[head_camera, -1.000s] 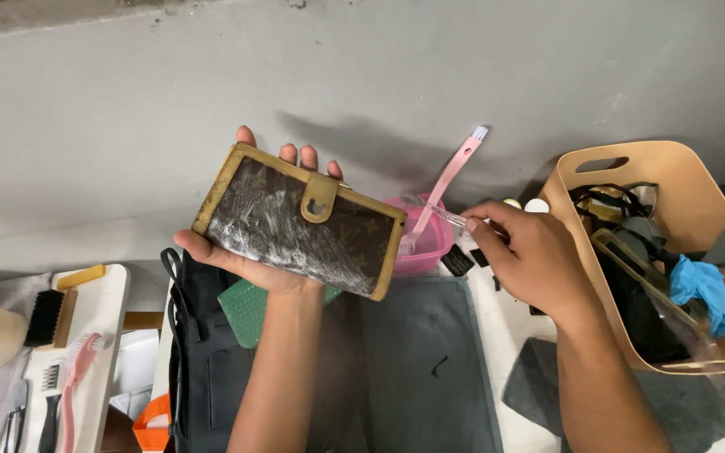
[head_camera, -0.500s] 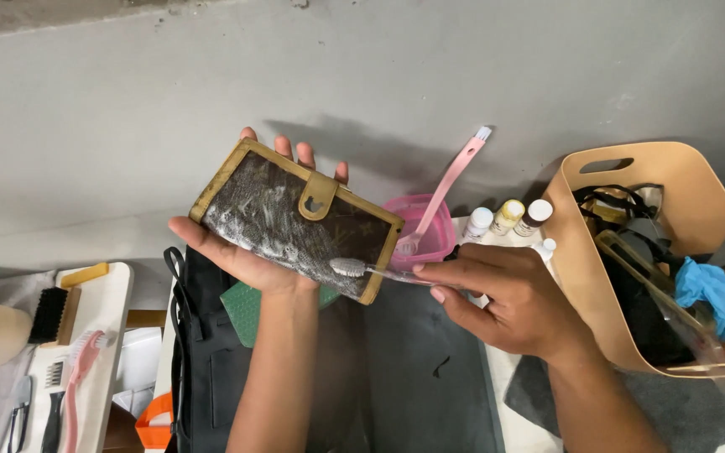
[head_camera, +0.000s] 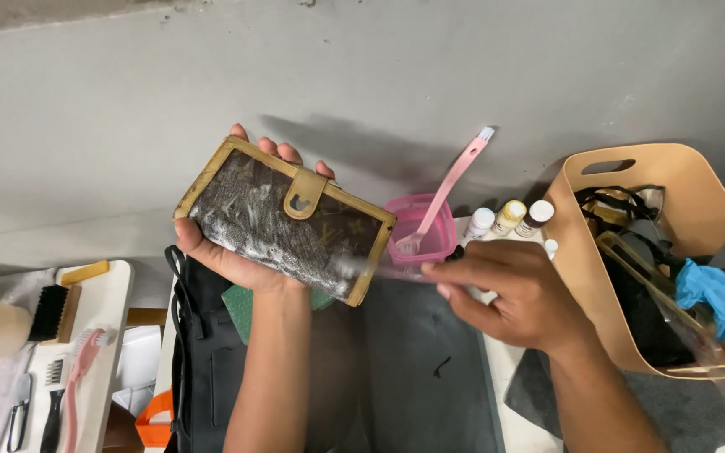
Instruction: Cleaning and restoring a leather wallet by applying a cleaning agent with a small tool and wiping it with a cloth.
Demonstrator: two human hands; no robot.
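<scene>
I see the left hand [head_camera: 237,260] holding a wallet [head_camera: 283,218] flat on its open palm, with the fingers curled up over the far edge and the thumb on the near-left edge. The wallet is dark brown with a tan border and a tan tab clasp in the middle, and its face is covered with whitish streaks, like foam. It is tilted, the left end higher than the right end.

The right hand [head_camera: 518,294] is just right of the wallet. Its fingers are pinched together on a thin clear tool [head_camera: 379,270], very blurred; I think it is a small brush, but I cannot tell for sure. The tip of this tool is at the lower right corner of the wallet, touching it or almost touching it.

Just behind the right end of the wallet stands a pink tub [head_camera: 421,231], and a pink brush [head_camera: 451,180] leans in it with the handle pointing up and to the right. Right of the tub there are three small bottles [head_camera: 509,216] with white and yellow caps. Further right of the wallet is a tan basket [head_camera: 597,252] holding dark things and a blue glove [head_camera: 706,289].

Below the wallet a dark mat [head_camera: 430,377] lies on the counter [head_camera: 505,386]. Far left of the wallet I see a white tray [head_camera: 115,281] with a black brush [head_camera: 48,312] and a pink toothbrush [head_camera: 77,377].
</scene>
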